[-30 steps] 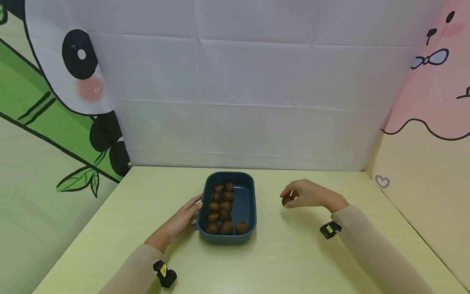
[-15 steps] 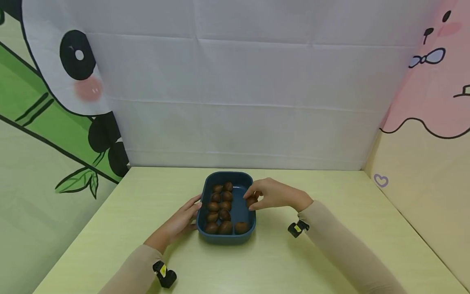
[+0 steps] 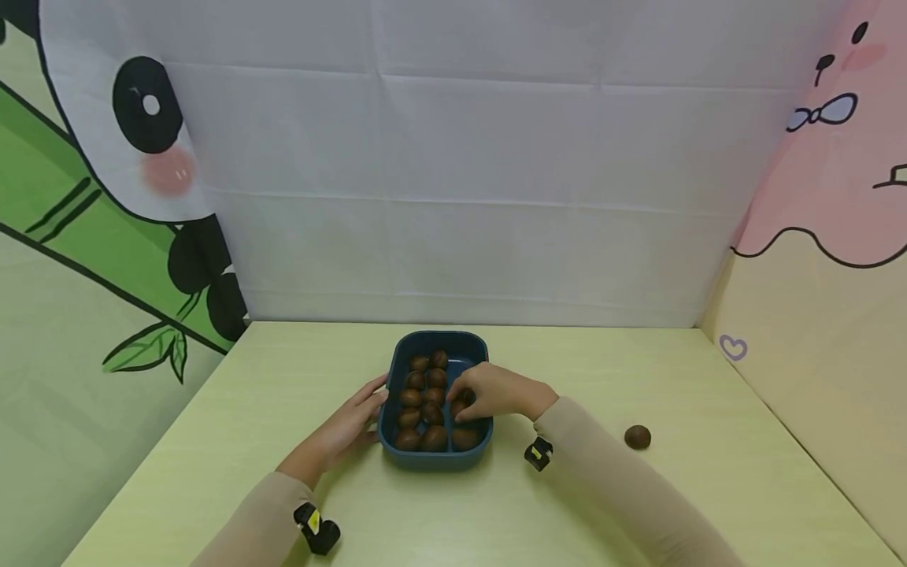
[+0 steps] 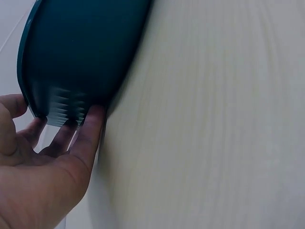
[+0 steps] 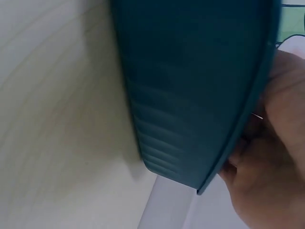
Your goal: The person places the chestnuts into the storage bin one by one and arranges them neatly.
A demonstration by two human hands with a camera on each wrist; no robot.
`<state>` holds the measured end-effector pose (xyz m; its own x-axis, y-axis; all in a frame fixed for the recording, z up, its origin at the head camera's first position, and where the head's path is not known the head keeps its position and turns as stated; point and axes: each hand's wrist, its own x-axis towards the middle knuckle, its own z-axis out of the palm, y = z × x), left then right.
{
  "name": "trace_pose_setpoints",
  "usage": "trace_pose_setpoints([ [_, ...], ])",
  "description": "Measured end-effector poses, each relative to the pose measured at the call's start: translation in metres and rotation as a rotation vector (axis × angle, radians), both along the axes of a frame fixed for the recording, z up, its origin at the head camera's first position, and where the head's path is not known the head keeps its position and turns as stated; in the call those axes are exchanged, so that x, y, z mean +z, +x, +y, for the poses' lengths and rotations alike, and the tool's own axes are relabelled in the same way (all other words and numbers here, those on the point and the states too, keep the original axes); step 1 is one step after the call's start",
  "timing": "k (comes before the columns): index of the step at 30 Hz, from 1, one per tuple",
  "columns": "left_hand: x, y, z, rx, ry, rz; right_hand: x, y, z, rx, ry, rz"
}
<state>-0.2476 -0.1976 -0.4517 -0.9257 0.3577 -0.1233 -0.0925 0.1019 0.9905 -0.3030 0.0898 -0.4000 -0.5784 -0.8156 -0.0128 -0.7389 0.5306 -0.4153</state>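
A dark blue box [image 3: 435, 463] with a lengthwise divider stands on the table. Brown chestnuts [image 3: 411, 398] fill two columns in its left compartment, and another chestnut [image 3: 464, 439] lies at the near end of the right compartment. My left hand [image 3: 347, 429] rests its fingers against the box's left outer wall, as the left wrist view also shows. Inside the right compartment, my right hand [image 3: 492, 391] pinches a chestnut [image 3: 459, 408], partly hidden by the fingers. The right wrist view shows this hand reaching over the rim, with the chestnut hidden behind the wall.
One loose chestnut [image 3: 638, 437] lies on the pale table [image 3: 567, 504], to the right, just beyond the right sleeve. A white sheet [image 3: 460, 197] hangs behind the table. Walls with cartoon drawings flank both sides.
My right hand has moved left from over the table into the box's right compartment, carrying the chestnut. The loose chestnut on the right has come into sight. My left hand has stayed put.
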Motion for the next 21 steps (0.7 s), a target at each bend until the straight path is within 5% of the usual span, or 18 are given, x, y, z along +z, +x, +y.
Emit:
trace_pose_setpoints([
  [5, 0.0005, 0.0010, -0.0003, 0.000, -0.005, 0.002, -0.0056, 0.0003, -0.0037, -0.026, 0.045, 0.063],
  [21, -0.0010, 0.0004, 0.0006, -0.003, -0.016, 0.009, -0.0080, 0.0014, -0.0027, -0.034, 0.053, 0.079],
])
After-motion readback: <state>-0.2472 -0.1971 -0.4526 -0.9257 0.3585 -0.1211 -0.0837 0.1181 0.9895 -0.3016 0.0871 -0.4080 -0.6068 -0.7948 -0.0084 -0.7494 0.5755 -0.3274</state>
